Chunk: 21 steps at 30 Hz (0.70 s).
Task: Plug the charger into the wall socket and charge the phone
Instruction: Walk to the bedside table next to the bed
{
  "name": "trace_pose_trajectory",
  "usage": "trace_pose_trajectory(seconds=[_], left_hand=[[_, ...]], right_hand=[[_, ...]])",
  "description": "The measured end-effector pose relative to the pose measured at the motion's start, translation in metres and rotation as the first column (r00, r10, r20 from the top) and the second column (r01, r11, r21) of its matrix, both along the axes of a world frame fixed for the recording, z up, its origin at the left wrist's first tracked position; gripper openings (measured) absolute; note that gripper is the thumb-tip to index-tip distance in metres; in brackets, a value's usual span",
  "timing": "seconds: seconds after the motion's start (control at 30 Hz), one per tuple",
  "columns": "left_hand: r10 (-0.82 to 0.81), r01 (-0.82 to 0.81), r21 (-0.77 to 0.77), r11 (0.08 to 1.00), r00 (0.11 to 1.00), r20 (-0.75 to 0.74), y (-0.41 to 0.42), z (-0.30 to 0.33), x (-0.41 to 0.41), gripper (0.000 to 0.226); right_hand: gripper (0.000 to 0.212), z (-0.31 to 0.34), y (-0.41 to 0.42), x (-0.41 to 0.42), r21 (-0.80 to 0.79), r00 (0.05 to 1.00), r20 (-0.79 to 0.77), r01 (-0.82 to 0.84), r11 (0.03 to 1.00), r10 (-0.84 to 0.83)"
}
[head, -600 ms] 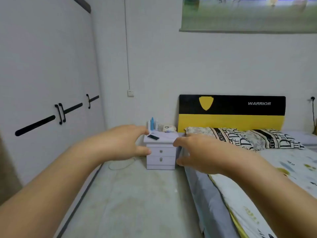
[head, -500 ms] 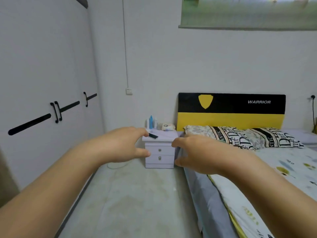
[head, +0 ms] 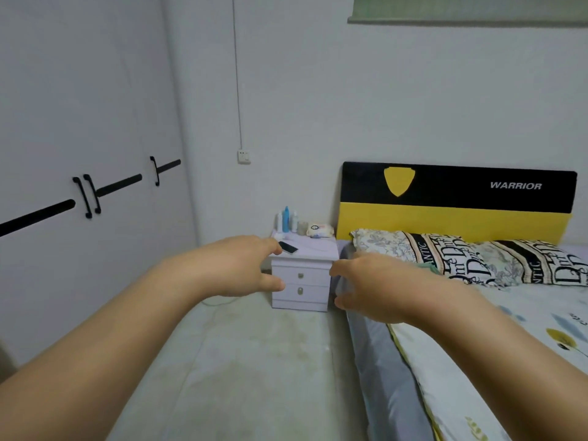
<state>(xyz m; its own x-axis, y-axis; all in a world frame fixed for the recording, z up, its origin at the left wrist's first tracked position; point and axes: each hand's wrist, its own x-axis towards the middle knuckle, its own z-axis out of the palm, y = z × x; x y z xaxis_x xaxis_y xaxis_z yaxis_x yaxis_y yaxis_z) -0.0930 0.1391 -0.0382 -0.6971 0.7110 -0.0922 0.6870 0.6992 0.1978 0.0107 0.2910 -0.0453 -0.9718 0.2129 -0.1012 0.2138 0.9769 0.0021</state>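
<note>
A dark phone (head: pixel 289 248) lies on the near left corner of a white two-drawer nightstand (head: pixel 302 283) across the room. A white wall socket (head: pixel 244 156) sits on the wall above and left of the nightstand. A thin white cable (head: pixel 219 303) curls on the floor to the nightstand's left; no charger plug shows. My left hand (head: pixel 237 267) is stretched forward with fingers apart and holds nothing. My right hand (head: pixel 370 286) reaches forward beside it, fingers spread, also with nothing in it. Both hands are well short of the nightstand.
Several bottles (head: pixel 286 219) and a tissue pack (head: pixel 319 230) stand at the back of the nightstand. A bed (head: pixel 477 345) with patterned pillows and a black-and-yellow headboard (head: pixel 455 202) fills the right. A white wardrobe (head: pixel 79 154) lines the left. Bare floor (head: pixel 254 361) runs between them.
The view has drawn nearer to the nightstand and tilted slightly down. Both hands keep their outstretched pose with fingers apart.
</note>
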Motion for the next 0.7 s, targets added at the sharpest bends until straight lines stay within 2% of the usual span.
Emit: trace_pose_trajectory(seconds=[0.33, 0.7], left_hand=[[-0.005, 0.005, -0.061, 0.998, 1.0, -0.004, 0.027, -0.023, -0.082, 0.058], [-0.046, 0.046, -0.014, 0.999, 0.999, 0.003, 0.044, -0.026, -0.217, 0.055]], right_hand=[[0.043, -0.022, 0.034, -0.084, -0.033, 0.999, 0.045, -0.011, 0.999, 0.012], [0.041, -0.028, 0.052, -0.206, -0.053, 0.996, 0.029, 0.087, 0.995, -0.085]])
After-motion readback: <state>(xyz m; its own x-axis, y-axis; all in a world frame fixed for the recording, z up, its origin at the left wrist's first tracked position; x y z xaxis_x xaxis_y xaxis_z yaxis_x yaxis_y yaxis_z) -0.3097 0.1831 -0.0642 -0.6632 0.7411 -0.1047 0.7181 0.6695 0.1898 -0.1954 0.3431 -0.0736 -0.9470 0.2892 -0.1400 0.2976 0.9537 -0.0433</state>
